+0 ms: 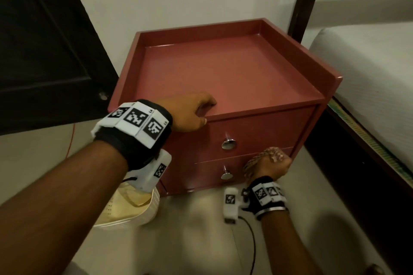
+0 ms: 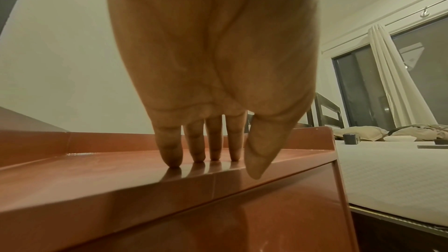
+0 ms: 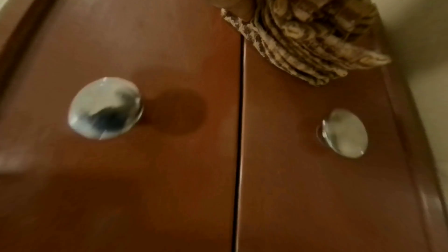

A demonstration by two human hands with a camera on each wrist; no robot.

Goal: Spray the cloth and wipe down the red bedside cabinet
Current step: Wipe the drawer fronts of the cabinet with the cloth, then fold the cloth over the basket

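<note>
The red bedside cabinet [image 1: 223, 69] has a rimmed tray top and two drawers with metal knobs [image 1: 228, 143] [image 1: 226, 175]. My left hand [image 1: 206, 111] rests on the front edge of the top. Its straight fingers [image 2: 169, 152] touch the top surface [image 2: 97, 175] and the thumb hangs over the front lip. My right hand [image 1: 270, 167] grips a bunched brown-and-cream patterned cloth [image 1: 271, 155] against the drawer fronts, at the gap between the drawers and right of the knobs. In the right wrist view the cloth [image 3: 312, 45] sits across that gap, near the cabinet's side edge. No spray bottle shows.
A bed with a white mattress [image 1: 368, 69] and a dark frame post [image 1: 306, 0] stands close on the right. A dark door [image 1: 44, 40] is on the left. A cream object [image 1: 129, 205] lies on the floor under my left wrist, beside a red cable [image 1: 71, 138].
</note>
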